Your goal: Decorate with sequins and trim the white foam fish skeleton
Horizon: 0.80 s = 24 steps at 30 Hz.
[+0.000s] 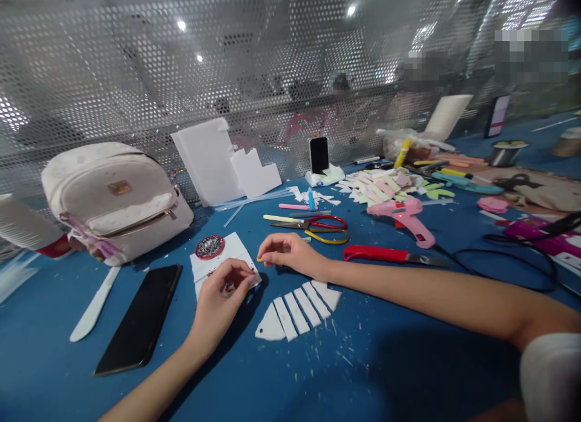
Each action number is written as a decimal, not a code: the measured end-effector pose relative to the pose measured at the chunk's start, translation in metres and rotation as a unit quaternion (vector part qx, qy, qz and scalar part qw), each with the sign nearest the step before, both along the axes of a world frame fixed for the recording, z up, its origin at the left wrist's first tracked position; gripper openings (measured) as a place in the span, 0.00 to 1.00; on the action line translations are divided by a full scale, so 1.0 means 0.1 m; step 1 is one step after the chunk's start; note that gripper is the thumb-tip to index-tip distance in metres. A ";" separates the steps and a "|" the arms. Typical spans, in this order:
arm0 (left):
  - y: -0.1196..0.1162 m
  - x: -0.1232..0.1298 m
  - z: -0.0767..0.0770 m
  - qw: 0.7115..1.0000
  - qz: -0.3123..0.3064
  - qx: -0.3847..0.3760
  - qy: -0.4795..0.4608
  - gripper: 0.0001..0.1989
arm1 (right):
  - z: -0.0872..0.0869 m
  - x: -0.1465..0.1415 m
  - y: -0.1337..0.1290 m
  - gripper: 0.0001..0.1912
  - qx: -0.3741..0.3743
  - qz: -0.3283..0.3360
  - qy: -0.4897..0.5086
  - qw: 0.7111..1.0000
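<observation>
Both wrists bent — left hand (221,296) pinching a white sheet (226,257), right hand (285,252) pinching a yellow bit (259,260).

Left hand (223,295) pressing on white card (231,252) beside round gem dish (210,247); right hand (287,252) pinching small yellow piece (259,260). White foam strips (297,311) lying near both, phone (140,318) left, scissors (318,227) behind.

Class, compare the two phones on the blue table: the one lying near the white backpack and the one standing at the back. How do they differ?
The black phone lying by the backpack rests flat, screen up; the black phone at the back stands upright, propped in a white holder. The flat one sits close beside the left hand; the upright one stands far beyond both hands. Both screens are dark.
</observation>
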<state>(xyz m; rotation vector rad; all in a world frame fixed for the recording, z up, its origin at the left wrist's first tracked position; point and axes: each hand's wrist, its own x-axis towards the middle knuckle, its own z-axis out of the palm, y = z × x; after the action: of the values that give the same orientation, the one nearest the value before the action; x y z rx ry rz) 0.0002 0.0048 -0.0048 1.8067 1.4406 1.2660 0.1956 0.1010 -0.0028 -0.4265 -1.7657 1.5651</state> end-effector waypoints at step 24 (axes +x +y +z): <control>0.00 0.03 0.04 0.999 -0.009 0.015 0.028 0.05 | 0.00 0.04 0.09 0.16 0.002 0.106 -0.086 0.991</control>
<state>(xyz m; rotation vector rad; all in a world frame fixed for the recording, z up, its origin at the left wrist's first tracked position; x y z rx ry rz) 0.0033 0.0044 -0.0011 1.8846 1.4392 1.2422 0.1995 0.1100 -0.0030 -0.3927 -2.0011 1.7136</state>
